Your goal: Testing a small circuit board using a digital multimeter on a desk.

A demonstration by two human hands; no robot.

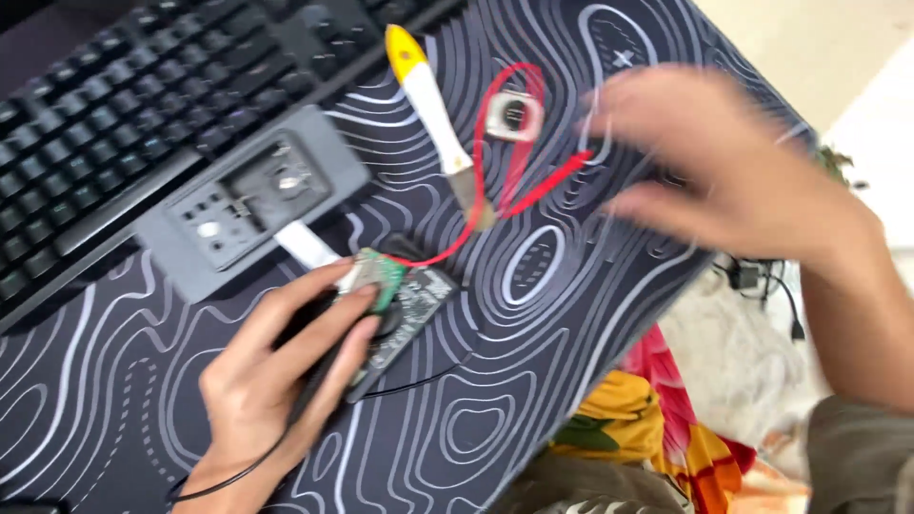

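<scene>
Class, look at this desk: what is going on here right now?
A person's left hand presses down on a small green circuit board on a black patterned desk mat. Red wires run from it to a small square part. The right hand, blurred, hovers near those wires. A yellow-tipped tool, grey casing and keyboard lie nearby.

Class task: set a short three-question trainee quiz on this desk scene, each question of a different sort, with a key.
1. True or false: the left hand rests on the green circuit board.
2. Which lies nearest the blurred right hand? A) keyboard B) red wire C) grey tray
3. Fill in: the white-handled tool has a ____ tip.

Key: 1 true; 2 B; 3 yellow.
</scene>
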